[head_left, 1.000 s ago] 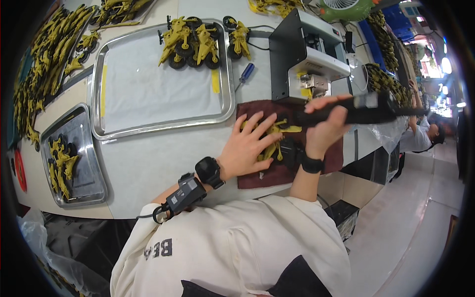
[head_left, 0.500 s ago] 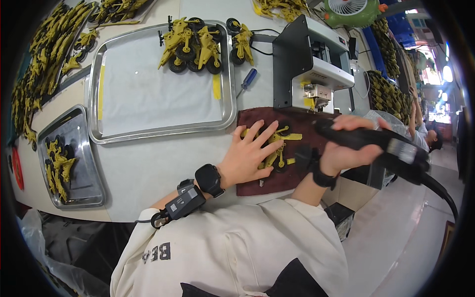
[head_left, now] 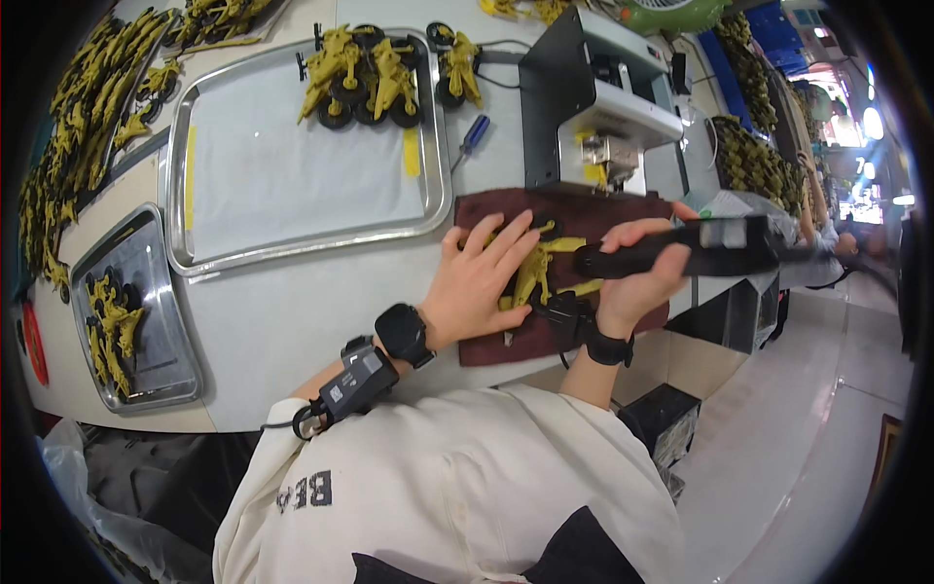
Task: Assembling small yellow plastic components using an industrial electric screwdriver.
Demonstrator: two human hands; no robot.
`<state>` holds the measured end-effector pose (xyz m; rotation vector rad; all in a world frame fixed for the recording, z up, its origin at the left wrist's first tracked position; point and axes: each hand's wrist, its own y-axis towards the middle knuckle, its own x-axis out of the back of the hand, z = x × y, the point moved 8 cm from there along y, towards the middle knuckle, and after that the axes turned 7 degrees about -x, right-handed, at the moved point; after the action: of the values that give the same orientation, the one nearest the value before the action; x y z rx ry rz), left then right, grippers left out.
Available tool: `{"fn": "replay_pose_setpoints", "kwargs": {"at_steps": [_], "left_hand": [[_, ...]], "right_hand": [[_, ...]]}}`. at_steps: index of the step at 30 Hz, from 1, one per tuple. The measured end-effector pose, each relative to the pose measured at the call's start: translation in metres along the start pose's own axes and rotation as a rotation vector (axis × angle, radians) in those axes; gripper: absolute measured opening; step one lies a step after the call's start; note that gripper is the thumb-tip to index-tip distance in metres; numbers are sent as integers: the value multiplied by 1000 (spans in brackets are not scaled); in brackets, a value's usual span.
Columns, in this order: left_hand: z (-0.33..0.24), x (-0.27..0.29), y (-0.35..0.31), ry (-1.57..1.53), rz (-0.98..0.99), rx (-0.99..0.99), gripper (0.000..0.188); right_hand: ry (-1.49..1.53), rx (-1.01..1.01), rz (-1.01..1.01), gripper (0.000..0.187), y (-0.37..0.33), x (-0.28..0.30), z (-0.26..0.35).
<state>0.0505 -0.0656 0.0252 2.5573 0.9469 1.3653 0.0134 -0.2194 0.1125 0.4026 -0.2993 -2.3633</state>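
My left hand (head_left: 469,282) lies with its fingers spread over a yellow toy motorcycle (head_left: 534,276), steadying it on a dark red cloth (head_left: 482,348). The hand partly hides the toy. Wrapped round a black electric screwdriver (head_left: 681,250), my right hand (head_left: 630,294) holds the tool nearly level. Its front end is over the right side of the motorcycle; whether the tip touches cannot be made out. The tool's cord trails off to the right.
A large metal tray (head_left: 311,251) bears several yellow motorcycles at its far right. A blue-handled screwdriver (head_left: 474,134) lies beside it. A smaller tray (head_left: 165,336) holds more toys at left. A grey-and-white machine (head_left: 623,117) stands beyond the cloth.
My right hand has brought the electric screwdriver left, over the motorcycle. The left hand stays spread on the toy. The whole view has shifted slightly.
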Motion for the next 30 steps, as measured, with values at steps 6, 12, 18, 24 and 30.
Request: {"fn": "replay_pose_setpoints", "kwargs": {"at_steps": [6,12,18,24,30], "left_hand": [[1,0,-2,13,-9,-6,82],[-4,2,2,27,-15,-12,82],[-5,2,2,49,-18,-24,83],[-6,1,-1,55,-28,-45,81],[-4,-1,-2,57,-36,-38,81]], "right_hand": [[-8,195,-37,73,4,10,39],[63,356,-62,58,64,-16,67],[-17,266,-75,34,73,-26,39],[170,96,154,59,-6,-13,39],[79,53,67,77,-51,6,42]]}}
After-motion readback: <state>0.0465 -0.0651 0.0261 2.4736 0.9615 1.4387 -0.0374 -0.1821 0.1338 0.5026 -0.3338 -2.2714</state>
